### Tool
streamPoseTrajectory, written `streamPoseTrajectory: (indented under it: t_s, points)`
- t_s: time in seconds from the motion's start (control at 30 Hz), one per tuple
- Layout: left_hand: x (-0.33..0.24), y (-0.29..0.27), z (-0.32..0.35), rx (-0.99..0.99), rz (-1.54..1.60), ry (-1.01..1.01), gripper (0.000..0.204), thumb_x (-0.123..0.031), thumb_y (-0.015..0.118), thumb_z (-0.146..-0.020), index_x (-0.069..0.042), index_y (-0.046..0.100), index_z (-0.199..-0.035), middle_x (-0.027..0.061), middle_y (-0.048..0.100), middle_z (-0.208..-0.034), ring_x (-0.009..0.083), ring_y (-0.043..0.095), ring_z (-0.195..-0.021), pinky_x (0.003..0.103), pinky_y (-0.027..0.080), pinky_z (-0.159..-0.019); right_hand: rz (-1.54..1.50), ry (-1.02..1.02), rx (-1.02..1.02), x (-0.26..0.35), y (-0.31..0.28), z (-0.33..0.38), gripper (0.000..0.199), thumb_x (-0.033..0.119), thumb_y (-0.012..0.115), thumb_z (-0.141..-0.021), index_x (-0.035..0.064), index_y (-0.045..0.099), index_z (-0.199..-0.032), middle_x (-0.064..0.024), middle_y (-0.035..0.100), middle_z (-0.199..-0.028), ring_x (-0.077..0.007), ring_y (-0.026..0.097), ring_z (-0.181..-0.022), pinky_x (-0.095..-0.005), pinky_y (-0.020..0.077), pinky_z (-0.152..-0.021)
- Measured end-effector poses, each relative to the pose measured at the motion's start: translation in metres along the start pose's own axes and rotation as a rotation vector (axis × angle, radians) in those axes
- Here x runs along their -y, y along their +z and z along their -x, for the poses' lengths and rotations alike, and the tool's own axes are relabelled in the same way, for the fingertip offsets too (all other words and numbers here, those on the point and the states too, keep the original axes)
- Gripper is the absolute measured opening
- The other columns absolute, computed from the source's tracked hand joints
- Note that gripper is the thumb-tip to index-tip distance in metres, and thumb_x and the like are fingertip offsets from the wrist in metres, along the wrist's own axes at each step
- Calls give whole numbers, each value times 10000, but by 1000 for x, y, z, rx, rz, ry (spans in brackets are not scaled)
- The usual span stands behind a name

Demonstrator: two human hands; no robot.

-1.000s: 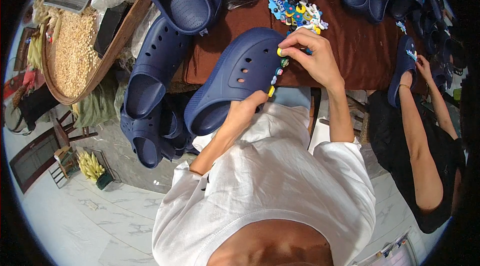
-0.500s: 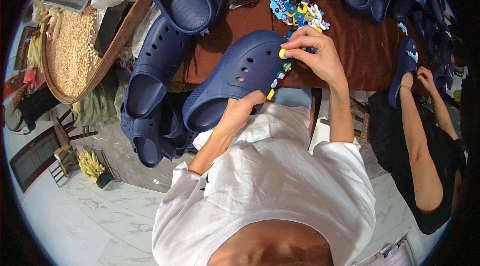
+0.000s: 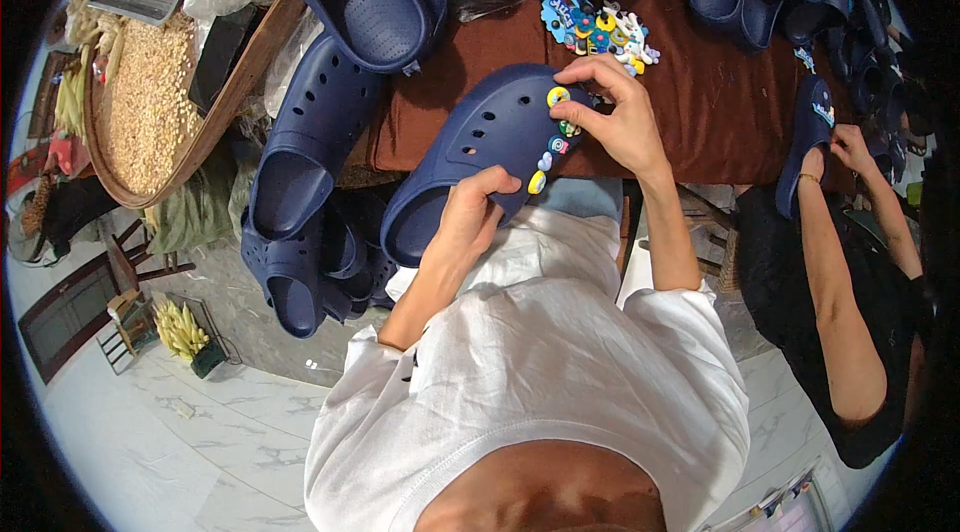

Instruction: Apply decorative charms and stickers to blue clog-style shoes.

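A dark blue clog [image 3: 450, 147] with round holes lies tilted in front of me, its toe away from me. My left hand [image 3: 470, 207] is closed on the rim of its opening, thumb on top and some fingers hidden. At the toe, my right hand [image 3: 610, 117] has thumb and forefinger on either side of a round yellow shoe charm [image 3: 558, 95], which sits against the clog's top. More charms run down the clog's right side, among them a pink and teal charm [image 3: 558, 145] and a yellow oval charm [image 3: 537, 182].
Beyond the toe, a pile of colourful charms [image 3: 600, 32] lies on the brown cloth [image 3: 450, 72]. More blue clogs [image 3: 315, 122] are stacked to the left and along the back. At far left is a tray of pale kernels [image 3: 150, 112]. On the right, another person's hands [image 3: 835, 157] hold a clog [image 3: 808, 147].
The clog has shifted slightly right and turned, showing more of its charms. My right hand has come a little left, and the yellow charm now faces up on the toe.
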State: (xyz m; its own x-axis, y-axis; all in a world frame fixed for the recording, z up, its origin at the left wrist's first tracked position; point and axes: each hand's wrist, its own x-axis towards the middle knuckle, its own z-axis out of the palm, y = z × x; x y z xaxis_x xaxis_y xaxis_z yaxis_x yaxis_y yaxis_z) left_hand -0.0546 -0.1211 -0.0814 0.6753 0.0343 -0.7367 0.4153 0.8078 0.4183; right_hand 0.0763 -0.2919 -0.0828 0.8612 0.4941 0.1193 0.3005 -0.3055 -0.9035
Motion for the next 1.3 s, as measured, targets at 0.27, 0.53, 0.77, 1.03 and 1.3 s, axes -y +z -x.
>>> streamPoseTrajectory:
  t_s: [0.27,0.53,0.77,1.03,1.3]
  points:
    - [-5,0,-1,30,-82,-17,232,78,579,-669,32,612,-893,87,621,-879,203,603,-781,306,485,-770,59,-99,116,-3,-9,1,252,126,724,-772,86,733,-1020,-64,622,-1006,-222,612,-939,-336,478,-835]
    - [-10,-7,-10,47,-113,-68,244,44,601,-646,20,603,-889,75,613,-851,178,587,-767,290,478,-727,123,-201,240,-6,-13,-1,268,102,671,-816,87,713,-1081,-92,610,-1051,-237,593,-986,-329,459,-883]
    - [-8,3,-8,92,-17,-55,236,28,593,-650,25,617,-885,86,625,-854,204,599,-768,302,485,-762,-60,-28,87,-11,-16,5,225,112,691,-813,27,696,-1021,-100,640,-1055,-213,603,-1002,-318,456,-892]
    - [-3,-6,-5,7,-101,-55,205,50,592,-642,9,629,-839,79,634,-840,188,605,-762,293,479,-744,80,-30,10,-3,-2,16,224,183,743,-769,88,731,-972,-71,618,-1020,-221,622,-927,-325,491,-807]
    - [-2,-3,-7,40,6,-23,288,70,598,-636,11,611,-918,81,625,-892,191,601,-791,293,481,-762,-5,-95,-111,-6,2,12,211,103,687,-820,62,702,-1027,-89,635,-971,-222,621,-908,-321,491,-793]
